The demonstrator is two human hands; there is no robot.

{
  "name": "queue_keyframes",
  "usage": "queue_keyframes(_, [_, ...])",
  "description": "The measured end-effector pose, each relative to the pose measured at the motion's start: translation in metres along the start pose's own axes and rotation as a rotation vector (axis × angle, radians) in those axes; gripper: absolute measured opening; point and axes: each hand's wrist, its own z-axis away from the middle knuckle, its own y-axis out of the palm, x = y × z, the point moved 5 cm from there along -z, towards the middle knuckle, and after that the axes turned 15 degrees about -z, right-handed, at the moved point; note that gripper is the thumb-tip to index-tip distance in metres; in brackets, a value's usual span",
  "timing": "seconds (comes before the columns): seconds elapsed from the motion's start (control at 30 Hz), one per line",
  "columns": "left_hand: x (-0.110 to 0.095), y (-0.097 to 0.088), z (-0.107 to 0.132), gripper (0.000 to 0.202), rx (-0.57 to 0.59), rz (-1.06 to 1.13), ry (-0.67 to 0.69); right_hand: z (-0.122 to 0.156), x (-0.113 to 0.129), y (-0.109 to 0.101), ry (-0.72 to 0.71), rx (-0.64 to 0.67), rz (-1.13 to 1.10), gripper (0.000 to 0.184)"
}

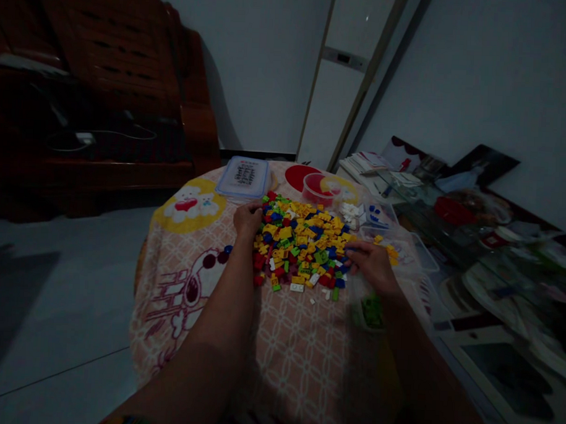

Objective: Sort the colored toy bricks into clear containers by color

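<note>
A spread-out pile of small toy building bricks (pixel 305 237), mostly yellow with red, blue, green and white ones, lies on the round table. At the pile's left edge is my left hand (pixel 248 220), its fingers curled in against the bricks; what they pinch is too dark and small to make out. My right hand (pixel 373 263) reaches in from the right, finger and thumb drawn together beside the pile's edge. Any brick between them cannot be made out. Below that hand stands a clear container of green bricks (pixel 371 311).
A patterned cloth (pixel 296 355) covers the table. Toward the back are a blue-rimmed lidded box (pixel 244 176) and a clear round tub (pixel 318 188). Clear trays on the right hold white bricks (pixel 351 213), blue bricks (pixel 374 214) and yellow bricks (pixel 392 253). A cluttered glass table (pixel 417 204) adjoins.
</note>
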Motion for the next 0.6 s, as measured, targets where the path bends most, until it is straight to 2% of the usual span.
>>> queue_keyframes(0.1, [0.000, 0.000, -0.001, 0.033, -0.005, 0.007, 0.000, -0.041, 0.018, -0.035, -0.073, -0.256, 0.003, 0.042])
queue_keyframes(0.17, [0.001, 0.000, -0.001, 0.032, -0.004, 0.006, -0.015, -0.063, 0.035, -0.058, -0.184, -0.421, 0.031, 0.053])
queue_keyframes(0.27, [0.001, -0.001, -0.001, 0.032, -0.004, 0.010, -0.025, -0.073, 0.054, -0.068, -0.358, -0.492, 0.179, 0.049])
queue_keyframes(0.33, [0.001, -0.001, -0.001, 0.033, -0.007, 0.019, -0.016, -0.061, 0.057, -0.055, -0.420, -0.437, 0.317, 0.039])
queue_keyframes(0.4, [0.001, -0.001, 0.000, 0.033, -0.011, 0.028, -0.003, -0.038, 0.051, -0.027, -0.432, -0.263, 0.398, 0.028])
queue_keyframes(0.47, [0.000, -0.001, 0.001, 0.033, -0.017, 0.033, 0.010, -0.011, 0.039, 0.006, -0.411, -0.085, 0.449, 0.026])
queue_keyframes(0.53, [-0.001, -0.003, 0.001, 0.032, -0.021, 0.026, 0.017, 0.013, 0.027, 0.035, -0.371, -0.004, 0.583, 0.025])
queue_keyframes(0.6, [-0.002, -0.004, 0.002, 0.032, -0.018, 0.015, 0.014, 0.026, 0.013, 0.056, -0.273, 0.007, 0.764, 0.024])
